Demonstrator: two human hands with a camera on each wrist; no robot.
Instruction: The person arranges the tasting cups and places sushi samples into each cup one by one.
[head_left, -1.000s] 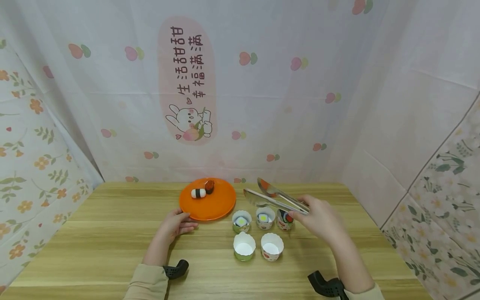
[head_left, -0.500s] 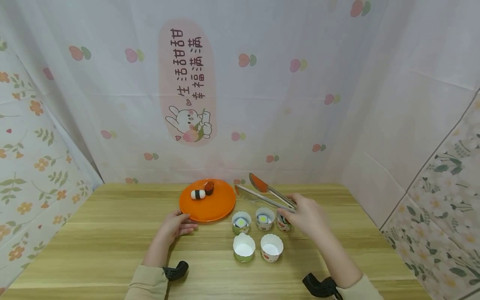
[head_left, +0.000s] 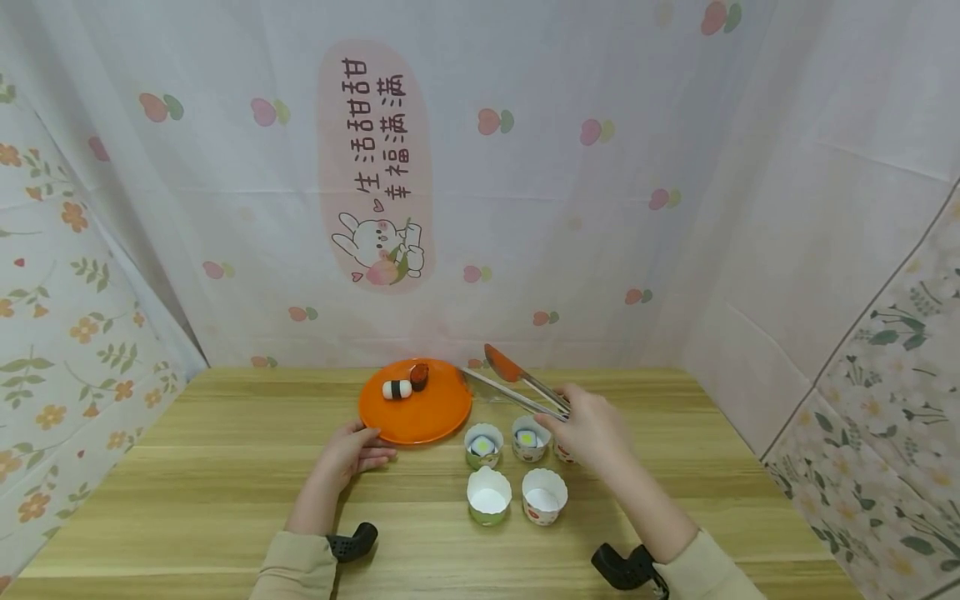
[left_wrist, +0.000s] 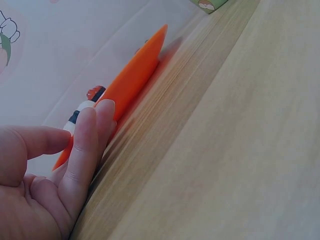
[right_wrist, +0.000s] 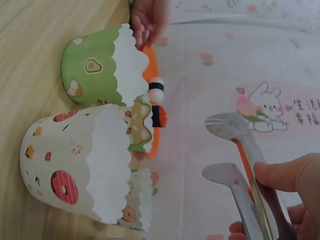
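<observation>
With your right hand (head_left: 588, 425) you grip the metal tongs (head_left: 506, 367), their tips spread apart in the air near the right rim of the orange plate (head_left: 420, 419), while your left hand (head_left: 348, 452) pinches that plate's near left rim between thumb and fingers. On the plate, a white roll with a black band (head_left: 397, 389) lies just beside a red-topped piece (head_left: 419, 375), and five paper cups (head_left: 487, 515) stand to the right, one partly hidden by your right hand.
</observation>
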